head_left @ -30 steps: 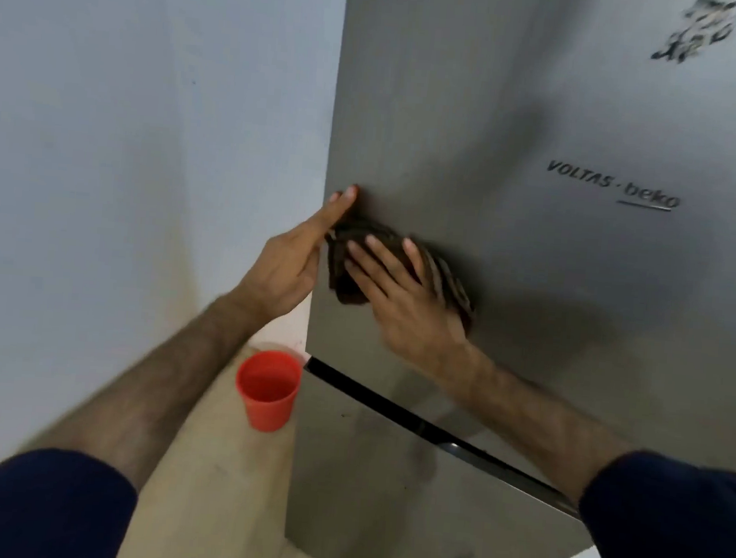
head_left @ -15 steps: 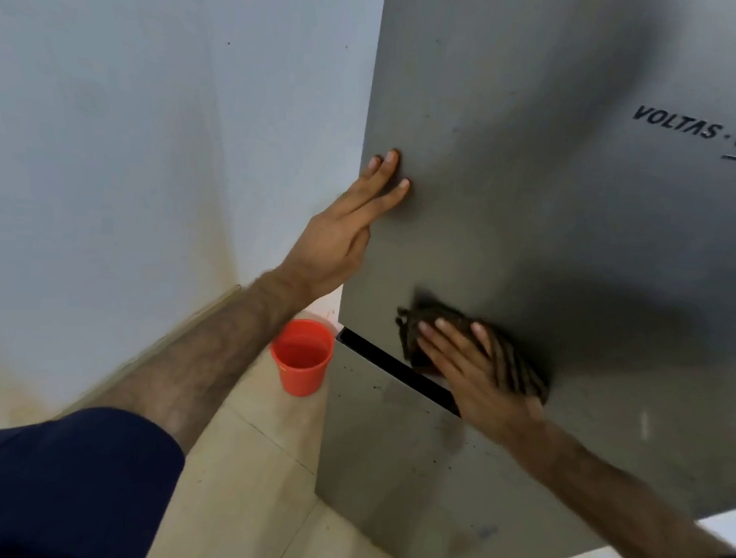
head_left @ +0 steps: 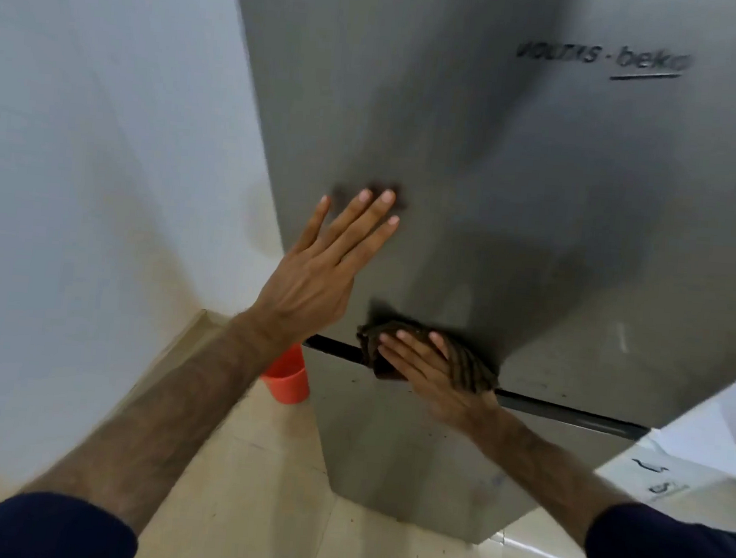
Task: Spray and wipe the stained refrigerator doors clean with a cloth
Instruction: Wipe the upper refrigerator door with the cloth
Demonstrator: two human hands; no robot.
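The steel upper refrigerator door (head_left: 476, 164) fills the upper middle of the head view, with the lower door (head_left: 396, 453) under a dark gap. A brown folded cloth (head_left: 467, 361) lies against the bottom edge of the upper door, over the gap. My right hand (head_left: 429, 376) presses the cloth flat to the door with straight fingers. My left hand (head_left: 323, 266) rests flat on the upper door, fingers spread, up and left of the cloth. No spray bottle is in view.
A white wall (head_left: 93, 169) stands close on the left of the fridge. An orange bucket (head_left: 285, 378) sits on the beige tiled floor (head_left: 229, 510) beside the fridge's lower left corner. A white surface (head_left: 686, 462) juts in at the right.
The cloth and my right hand have gone from mid-door down to the upper door's bottom edge, then slid a little right. My left hand has spread flat further in on the door.
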